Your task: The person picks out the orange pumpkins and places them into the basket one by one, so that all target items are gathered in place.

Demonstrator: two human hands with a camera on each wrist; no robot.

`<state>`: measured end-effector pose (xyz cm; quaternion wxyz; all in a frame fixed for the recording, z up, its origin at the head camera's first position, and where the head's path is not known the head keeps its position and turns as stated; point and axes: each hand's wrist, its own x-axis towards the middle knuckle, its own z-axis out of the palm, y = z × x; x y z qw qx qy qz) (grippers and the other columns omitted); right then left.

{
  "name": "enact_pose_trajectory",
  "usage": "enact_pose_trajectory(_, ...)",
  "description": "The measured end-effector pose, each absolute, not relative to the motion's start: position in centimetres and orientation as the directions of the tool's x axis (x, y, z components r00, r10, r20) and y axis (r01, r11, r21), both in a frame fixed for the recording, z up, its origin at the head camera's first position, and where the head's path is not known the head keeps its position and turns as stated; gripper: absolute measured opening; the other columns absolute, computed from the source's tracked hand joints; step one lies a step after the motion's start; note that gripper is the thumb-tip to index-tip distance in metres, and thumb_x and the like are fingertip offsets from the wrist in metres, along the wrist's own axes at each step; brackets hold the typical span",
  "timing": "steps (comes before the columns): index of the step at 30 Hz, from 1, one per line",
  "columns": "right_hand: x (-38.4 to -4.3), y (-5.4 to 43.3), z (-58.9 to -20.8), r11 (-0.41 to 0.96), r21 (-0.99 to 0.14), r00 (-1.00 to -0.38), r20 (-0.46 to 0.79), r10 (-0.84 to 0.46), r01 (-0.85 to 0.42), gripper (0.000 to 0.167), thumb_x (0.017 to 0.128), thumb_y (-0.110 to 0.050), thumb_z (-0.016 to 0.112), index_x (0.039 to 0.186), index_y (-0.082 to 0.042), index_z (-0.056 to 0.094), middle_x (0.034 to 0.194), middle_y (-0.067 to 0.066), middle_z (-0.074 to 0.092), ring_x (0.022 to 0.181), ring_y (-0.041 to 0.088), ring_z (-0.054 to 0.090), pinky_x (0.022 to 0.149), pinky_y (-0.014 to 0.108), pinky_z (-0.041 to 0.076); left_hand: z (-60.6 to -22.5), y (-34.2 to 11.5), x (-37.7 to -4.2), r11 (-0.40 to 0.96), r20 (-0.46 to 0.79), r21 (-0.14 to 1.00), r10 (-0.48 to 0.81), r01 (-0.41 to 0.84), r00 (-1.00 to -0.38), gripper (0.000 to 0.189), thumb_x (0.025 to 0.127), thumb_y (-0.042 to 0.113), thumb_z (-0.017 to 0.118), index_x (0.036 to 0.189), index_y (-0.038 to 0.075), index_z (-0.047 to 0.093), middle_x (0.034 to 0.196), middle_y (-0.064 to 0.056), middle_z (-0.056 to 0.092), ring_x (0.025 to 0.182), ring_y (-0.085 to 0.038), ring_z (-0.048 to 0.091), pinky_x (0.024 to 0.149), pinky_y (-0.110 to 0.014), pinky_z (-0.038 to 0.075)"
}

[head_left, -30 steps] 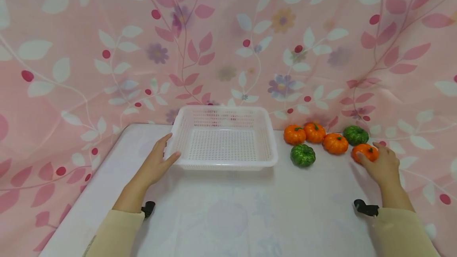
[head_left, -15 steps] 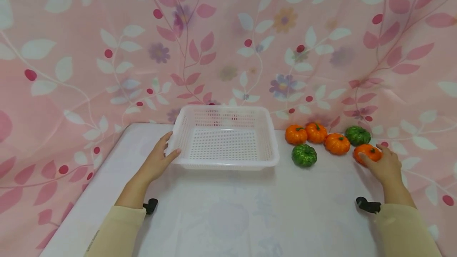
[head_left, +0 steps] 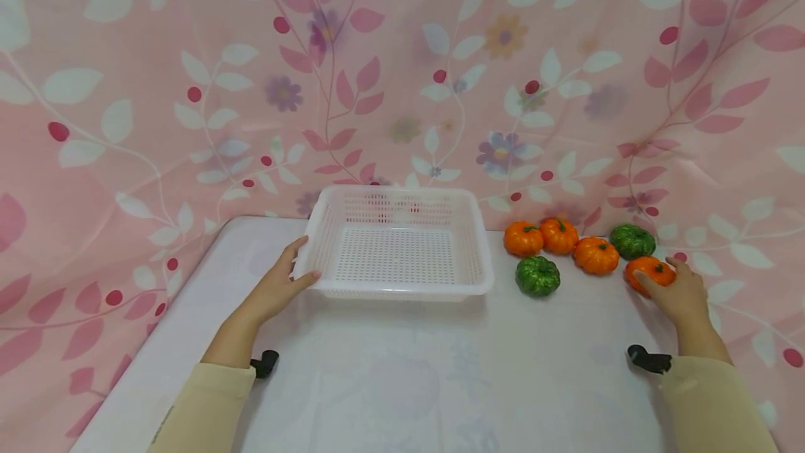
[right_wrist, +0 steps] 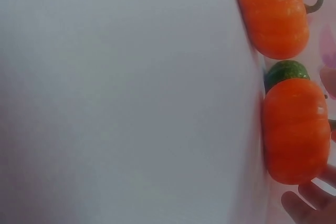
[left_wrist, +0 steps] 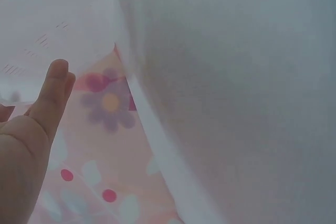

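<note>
At the left side of a white plastic basket [head_left: 393,288] rests my left hand [head_left: 277,289], thumb at the front corner of the rim and fingers along the outer wall. The left wrist view shows these fingers [left_wrist: 55,85] fairly straight against the basket wall. My right hand [head_left: 682,292] grips a small orange pumpkin [head_left: 648,272] at the far right, thumb on its near side and fingers round the other side. That pumpkin [right_wrist: 295,132] stands on the table in the right wrist view, with fingertips [right_wrist: 296,203] at its lower end.
Left of the gripped pumpkin stand several other small pumpkins: an orange one [head_left: 595,256], two more orange ones at the back, a green one [head_left: 632,240] behind and a green one [head_left: 537,276] in front. A white cloth covers the table [head_left: 402,376]. A pink floral curtain [head_left: 402,75] hangs behind.
</note>
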<state>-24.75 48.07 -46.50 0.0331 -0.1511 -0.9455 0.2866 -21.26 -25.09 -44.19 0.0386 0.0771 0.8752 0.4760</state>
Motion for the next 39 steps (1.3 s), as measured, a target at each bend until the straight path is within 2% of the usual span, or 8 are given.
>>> enact_pose_trajectory(3,-24.8,48.1,-46.5,0.785,-0.554,-0.950,-0.038,0.309,0.278,0.099,0.097,-0.061,0.048,0.153,0.011,0.010,0.145,0.049,0.013,0.128,0.067,0.017,0.102,0.077,0.021,-44.3,-25.3,-21.2,0.524,0.008,0.845,0.185,0.106,-0.983,0.085,0.099,0.027,0.064,0.161,0.015,0.007,0.158,-0.030,0.020,0.139,-0.051,0.030,0.107,-0.065,0.033)
enact_pose_trajectory(7,-24.7,48.0,-46.5,0.774,-0.559,-0.946,-0.064,0.317,0.297,0.100,0.097,-0.061,0.048,0.153,0.012,0.009,0.144,0.049,0.014,0.128,0.066,0.019,0.103,0.076,0.023,-44.4,-25.5,-21.2,0.491,-0.005,0.866,0.194,0.093,-0.981,0.085,0.098,0.026,0.065,0.161,0.019,0.008,0.161,-0.030,0.011,0.144,-0.055,0.017,0.110,-0.068,0.024)
enact_pose_trajectory(9,-24.6,48.0,-46.5,0.766,-0.564,-0.944,-0.077,0.321,0.307,0.100,0.097,-0.061,0.048,0.152,0.012,0.008,0.144,0.049,0.014,0.128,0.065,0.019,0.102,0.075,0.023,-44.4,-25.6,-21.3,0.456,-0.016,0.887,0.202,0.080,-0.979,0.086,0.098,0.023,0.065,0.162,0.020,0.008,0.162,-0.029,0.011,0.145,-0.053,0.015,0.110,-0.068,0.023)
enact_pose_trajectory(16,-24.4,47.9,-46.5,0.747,-0.576,-0.936,-0.105,0.336,0.333,0.103,0.096,-0.064,0.048,0.153,0.012,0.007,0.146,0.048,0.011,0.129,0.065,0.018,0.102,0.075,0.024,-44.5,-25.6,-21.4,0.346,-0.046,0.937,0.223,0.035,-0.974,0.088,0.097,0.018,0.066,0.162,0.023,0.007,0.157,-0.029,0.022,0.144,-0.045,0.025,0.111,-0.063,0.027)
enact_pose_trajectory(21,-24.6,48.2,-46.8,0.735,-0.587,-0.932,-0.104,0.346,0.338,0.103,0.096,-0.062,0.048,0.153,0.013,0.007,0.147,0.048,0.012,0.131,0.064,0.019,0.105,0.073,0.023,-44.6,-25.9,-21.5,0.337,-0.048,0.941,0.225,0.031,-0.973,0.090,0.096,0.020,0.068,0.162,0.024,0.007,0.157,-0.029,0.022,0.145,-0.046,0.024,0.111,-0.064,0.027)
enact_pose_trajectory(33,-25.0,48.7,-47.5,0.710,-0.608,-0.923,-0.106,0.370,0.355,0.101,0.096,-0.060,0.051,0.153,0.012,0.009,0.148,0.047,0.014,0.134,0.063,0.020,0.108,0.071,0.022,-44.4,-26.0,-21.4,0.321,-0.057,0.947,0.236,0.022,-0.970,0.092,0.095,0.018,0.070,0.162,0.026,0.008,0.152,-0.028,0.034,0.133,-0.041,0.043,0.107,-0.057,0.035)
enact_pose_trajectory(39,-24.8,48.5,-47.4,0.715,-0.611,-0.925,-0.079,0.371,0.339,0.099,0.096,-0.059,0.053,0.152,0.013,0.012,0.148,0.046,0.016,0.134,0.063,0.021,0.109,0.070,0.021,-44.6,-26.1,-21.6,0.317,-0.050,0.948,0.243,0.031,-0.969,0.092,0.095,0.018,0.071,0.162,0.025,0.009,0.151,-0.028,0.035,0.131,-0.040,0.045,0.106,-0.055,0.038)
